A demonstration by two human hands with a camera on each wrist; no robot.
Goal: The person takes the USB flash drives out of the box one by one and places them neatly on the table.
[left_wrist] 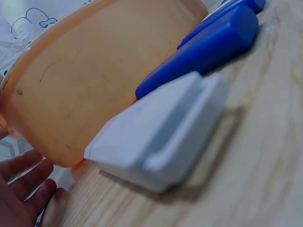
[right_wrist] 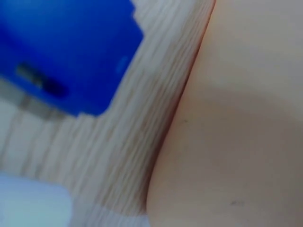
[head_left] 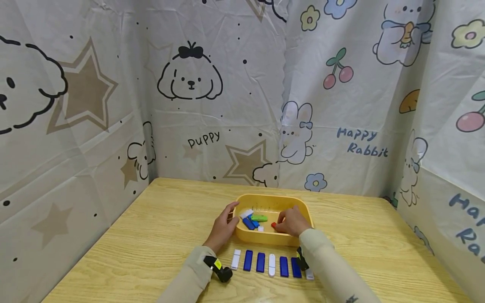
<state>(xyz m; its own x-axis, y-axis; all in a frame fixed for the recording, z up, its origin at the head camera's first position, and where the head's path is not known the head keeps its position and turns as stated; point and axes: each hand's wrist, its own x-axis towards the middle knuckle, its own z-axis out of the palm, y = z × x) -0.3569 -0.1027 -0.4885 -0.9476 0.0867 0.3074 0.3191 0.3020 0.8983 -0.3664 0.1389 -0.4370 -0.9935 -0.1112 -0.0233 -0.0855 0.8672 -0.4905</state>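
Note:
At the left end of the yellow plastic bin (head_left: 265, 239), my left hand (head_left: 221, 227) touches the rim with its thumb and a finger. In the left wrist view its other fingers (left_wrist: 29, 176) are extended beside the bin's outer wall. My right hand (head_left: 292, 221) reaches inside over the right half, pinching a small red USB stick (head_left: 273, 225) at its fingertips; most of the stick is hidden. To the left of it in the bin lie a green USB stick (head_left: 259, 218), blue sticks (head_left: 248, 223) and white ones (head_left: 247, 214).
Along the bin's near side runs a row of white (head_left: 235, 259) and blue (head_left: 248, 260) USB sticks on the wooden table (head_left: 182, 210). The right forearm partly covers the row's right end, a white stick (head_left: 310, 274). Printed curtains (head_left: 227, 118) enclose the table.

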